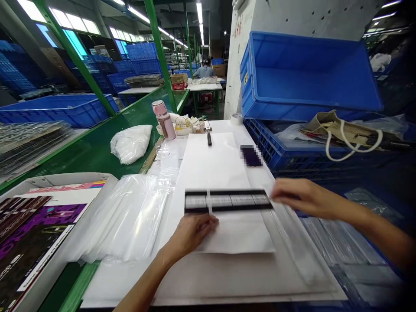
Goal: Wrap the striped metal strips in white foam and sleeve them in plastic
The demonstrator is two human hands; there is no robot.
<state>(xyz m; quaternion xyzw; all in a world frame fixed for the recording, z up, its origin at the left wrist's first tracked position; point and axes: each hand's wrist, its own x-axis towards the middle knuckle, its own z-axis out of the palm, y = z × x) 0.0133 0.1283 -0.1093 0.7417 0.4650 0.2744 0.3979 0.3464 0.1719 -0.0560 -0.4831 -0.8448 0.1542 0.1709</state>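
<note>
A long black strip with a pale printed band (240, 200) lies crosswise over white sheets on the worktable, with a thin white band around its left part. My left hand (196, 229) is at the strip's lower left edge, fingers bent together near the white band; what they grip is too small to make out. Blurred by motion, my right hand (294, 195) is at the strip's right end, and its hold is unclear. White paper (211, 164) extends beneath and beyond the strip.
Clear plastic bags (130, 216) lie left, beside a box of printed cards (42, 229). Farther back are a pink bottle (164, 121), a black-handled tool (209, 138) and a dark pixelated object (251, 156). Blue crates (308, 104) stand right. A person (205, 70) sits far off.
</note>
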